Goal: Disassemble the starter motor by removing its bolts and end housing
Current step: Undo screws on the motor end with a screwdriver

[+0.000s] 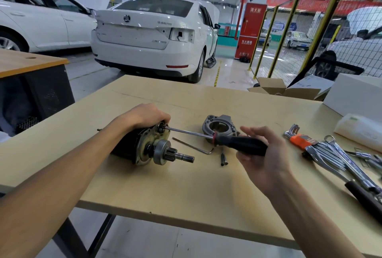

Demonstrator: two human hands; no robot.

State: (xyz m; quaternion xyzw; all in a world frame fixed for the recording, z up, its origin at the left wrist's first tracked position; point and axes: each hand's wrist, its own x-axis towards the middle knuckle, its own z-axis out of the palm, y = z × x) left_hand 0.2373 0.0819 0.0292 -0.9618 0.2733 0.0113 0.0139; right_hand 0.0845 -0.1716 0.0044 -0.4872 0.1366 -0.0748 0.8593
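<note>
The starter motor (144, 148) lies on its side on the wooden table (186, 185), its pinion gear and shaft pointing right. My left hand (144, 116) grips the top of the motor body. My right hand (262, 152) holds the black handle of a screwdriver (237, 144); its steel shaft reaches left, and the tip sits at a fastener on the motor's upper face. The grey end housing (220, 128) lies detached behind the screwdriver. Two long bolts (224, 157) lie loose on the table below the handle.
An L-shaped hex key (194, 146) lies between motor and bolts. A hex key set in an orange holder (299, 139), several wrenches (334, 158) and a black-handled tool (363, 195) lie at the right. White foam and open cardboard boxes (289, 91) stand at the back right.
</note>
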